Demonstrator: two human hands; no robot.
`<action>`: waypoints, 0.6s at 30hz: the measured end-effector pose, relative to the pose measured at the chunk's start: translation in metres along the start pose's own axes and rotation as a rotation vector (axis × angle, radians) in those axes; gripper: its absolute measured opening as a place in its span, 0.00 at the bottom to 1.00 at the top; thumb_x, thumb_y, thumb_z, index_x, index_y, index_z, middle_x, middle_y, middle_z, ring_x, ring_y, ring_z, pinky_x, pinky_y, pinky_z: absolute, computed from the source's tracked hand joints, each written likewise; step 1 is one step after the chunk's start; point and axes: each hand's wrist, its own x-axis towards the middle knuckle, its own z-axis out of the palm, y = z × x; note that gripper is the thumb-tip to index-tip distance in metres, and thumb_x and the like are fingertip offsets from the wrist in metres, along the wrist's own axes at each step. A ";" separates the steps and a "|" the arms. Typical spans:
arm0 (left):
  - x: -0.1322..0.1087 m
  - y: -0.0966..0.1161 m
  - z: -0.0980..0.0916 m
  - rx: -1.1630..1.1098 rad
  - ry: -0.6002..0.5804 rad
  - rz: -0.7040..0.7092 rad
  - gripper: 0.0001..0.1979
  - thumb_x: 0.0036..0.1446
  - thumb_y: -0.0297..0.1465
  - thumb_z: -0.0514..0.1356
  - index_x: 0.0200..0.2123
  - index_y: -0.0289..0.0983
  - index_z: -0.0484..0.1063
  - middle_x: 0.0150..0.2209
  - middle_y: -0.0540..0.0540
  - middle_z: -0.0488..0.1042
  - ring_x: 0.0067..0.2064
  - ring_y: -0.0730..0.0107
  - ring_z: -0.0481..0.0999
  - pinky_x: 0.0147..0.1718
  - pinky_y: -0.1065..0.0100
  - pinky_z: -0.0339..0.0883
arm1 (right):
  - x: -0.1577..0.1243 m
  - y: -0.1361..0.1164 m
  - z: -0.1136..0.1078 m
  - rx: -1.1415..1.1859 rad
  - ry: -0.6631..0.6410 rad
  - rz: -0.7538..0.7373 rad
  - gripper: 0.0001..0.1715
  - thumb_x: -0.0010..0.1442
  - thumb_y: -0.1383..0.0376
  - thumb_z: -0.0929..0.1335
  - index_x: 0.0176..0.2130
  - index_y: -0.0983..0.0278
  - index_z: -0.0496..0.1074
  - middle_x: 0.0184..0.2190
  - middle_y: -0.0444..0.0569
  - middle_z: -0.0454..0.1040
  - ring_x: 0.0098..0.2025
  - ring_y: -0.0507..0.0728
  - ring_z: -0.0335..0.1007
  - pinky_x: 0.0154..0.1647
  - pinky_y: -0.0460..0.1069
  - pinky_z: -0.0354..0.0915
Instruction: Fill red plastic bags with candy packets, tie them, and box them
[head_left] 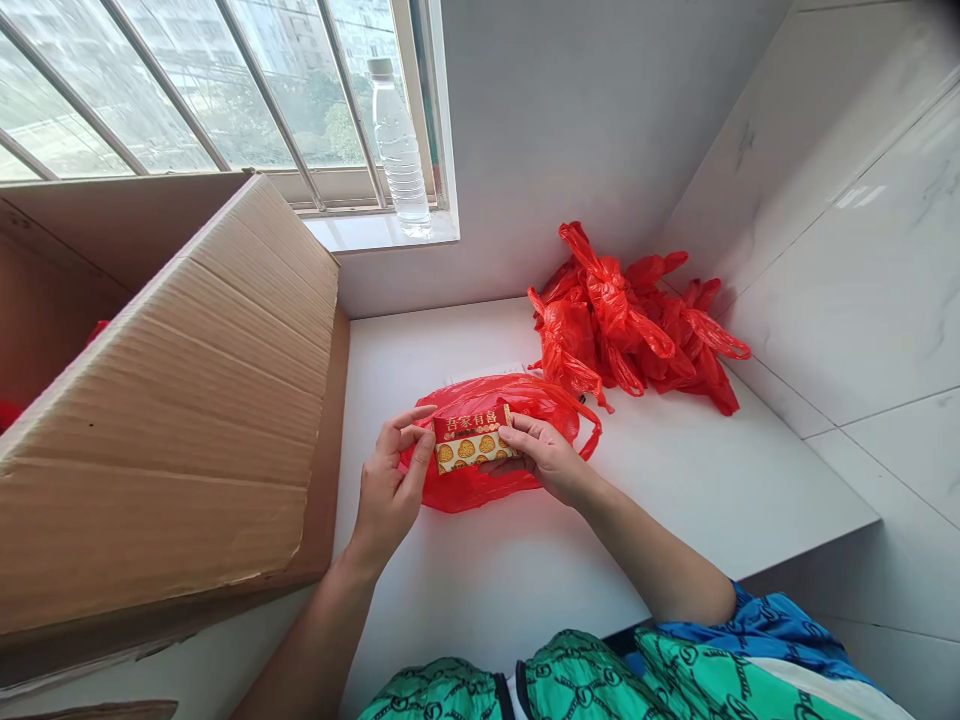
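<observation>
A small red-and-gold printed box (472,437) with Chinese characters and round yellow pictures is held up over the table. My right hand (551,460) grips its right end, thumb on the front face and fingers underneath. At the box's left end, the thumb and index fingertips of my left hand (391,485) pinch the edge. Beneath the box and both hands lies a red plastic bag (480,495), spread loosely on the white table (465,580). Its handle loop trails to the right, and what is inside the bag cannot be seen.
Several knotted red plastic bags (622,320) are piled at the table's back right, against the wall. A large open cardboard box (172,420) stands on the left, something red inside. On the sill of the barred window is a clear water bottle (397,150).
</observation>
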 end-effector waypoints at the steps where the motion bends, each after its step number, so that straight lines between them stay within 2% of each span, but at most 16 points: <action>1: 0.000 0.000 0.000 0.001 0.005 -0.001 0.17 0.66 0.42 0.56 0.55 0.42 0.67 0.37 0.47 0.75 0.41 0.67 0.77 0.33 0.72 0.71 | 0.000 0.000 0.000 -0.001 0.004 0.000 0.18 0.63 0.53 0.70 0.45 0.64 0.75 0.43 0.50 0.80 0.36 0.55 0.81 0.43 0.50 0.76; 9: 0.000 0.000 0.000 0.038 0.025 0.019 0.17 0.66 0.41 0.56 0.54 0.41 0.69 0.37 0.47 0.76 0.38 0.69 0.76 0.32 0.72 0.71 | 0.001 0.001 -0.002 -0.016 0.002 0.005 0.21 0.62 0.53 0.70 0.50 0.63 0.75 0.44 0.51 0.80 0.36 0.55 0.80 0.42 0.51 0.76; 18: 0.000 -0.001 0.000 0.059 0.022 0.018 0.17 0.67 0.42 0.56 0.54 0.41 0.69 0.37 0.47 0.76 0.40 0.67 0.77 0.33 0.71 0.71 | 0.000 -0.001 -0.001 -0.045 0.000 -0.004 0.21 0.63 0.54 0.69 0.52 0.62 0.74 0.44 0.51 0.80 0.38 0.56 0.80 0.43 0.52 0.76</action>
